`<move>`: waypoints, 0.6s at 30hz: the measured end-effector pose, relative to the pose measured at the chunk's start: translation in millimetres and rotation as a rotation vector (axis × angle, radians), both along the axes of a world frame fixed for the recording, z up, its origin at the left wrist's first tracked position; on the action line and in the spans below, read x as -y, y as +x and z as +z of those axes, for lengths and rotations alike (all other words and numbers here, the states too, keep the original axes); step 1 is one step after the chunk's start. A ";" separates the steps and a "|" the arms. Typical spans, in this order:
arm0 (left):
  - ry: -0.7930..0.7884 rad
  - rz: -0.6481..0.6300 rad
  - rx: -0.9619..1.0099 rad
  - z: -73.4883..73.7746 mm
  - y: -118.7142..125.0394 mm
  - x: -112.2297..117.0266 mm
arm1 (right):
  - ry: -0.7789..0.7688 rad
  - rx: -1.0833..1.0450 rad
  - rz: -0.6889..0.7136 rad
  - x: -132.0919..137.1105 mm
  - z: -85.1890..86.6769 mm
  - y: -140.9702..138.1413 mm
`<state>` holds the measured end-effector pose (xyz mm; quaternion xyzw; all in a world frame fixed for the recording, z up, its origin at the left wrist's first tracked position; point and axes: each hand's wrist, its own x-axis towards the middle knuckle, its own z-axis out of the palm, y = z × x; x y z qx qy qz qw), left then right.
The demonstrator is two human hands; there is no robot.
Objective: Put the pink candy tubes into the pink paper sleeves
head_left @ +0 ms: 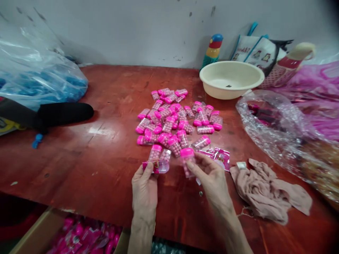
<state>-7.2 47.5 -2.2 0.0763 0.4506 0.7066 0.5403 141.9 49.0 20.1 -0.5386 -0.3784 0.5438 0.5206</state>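
Between the thumb and fingers of my left hand (145, 188) is a clear plastic sleeve (162, 167) with a printed pink label, lying roughly sideways. My right hand (210, 178) grips a small candy bottle (186, 160), clear with a bright pink cap and full of pink beads. The bottle is upright with its cap away from me, a little apart from the sleeve. Just beyond both hands, a loose heap of similar candy bottles (168, 125) lies on the table. More pink printed sleeves (222, 158) lie beside my right hand, partly hidden by its fingers.
On the red table (113, 155) sit a crumpled beige cloth (267, 190) at right and a cream basin (230, 92) behind. Clear bags (265, 134) line the right side. A bag of blue items (45, 81) stands left. Below the front edge, a carton (34, 233) holds pink packs.
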 end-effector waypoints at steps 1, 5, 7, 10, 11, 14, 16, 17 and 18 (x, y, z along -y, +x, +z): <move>0.004 -0.001 -0.007 -0.2 0.4 0.1 | -0.039 -0.087 0.001 8.2 3.0 0.1; 0.024 -0.040 -0.030 0.8 3.9 1.0 | -0.108 -0.190 0.072 23.5 6.1 -2.9; 0.033 -0.058 -0.037 2.0 6.0 1.7 | -0.101 -0.172 0.098 24.5 4.1 -4.1; 0.054 -0.114 -0.075 3.4 7.6 3.2 | -0.076 -0.146 0.132 25.9 -1.3 -2.1; 0.064 -0.149 -0.094 3.7 7.8 3.6 | -0.072 -0.135 0.155 26.8 -3.4 -0.1; 0.090 -0.267 -0.138 4.0 7.5 4.5 | -0.066 -0.066 0.234 29.9 -9.1 8.7; 0.113 -0.325 -0.151 4.2 7.7 4.7 | -0.048 0.006 0.279 31.8 -11.5 15.6; 0.124 -0.348 -0.157 4.4 8.2 4.8 | -0.038 0.049 0.299 32.6 -12.2 18.7; 0.133 -0.371 -0.163 4.8 9.0 4.9 | -0.029 0.094 0.315 33.3 -12.5 21.3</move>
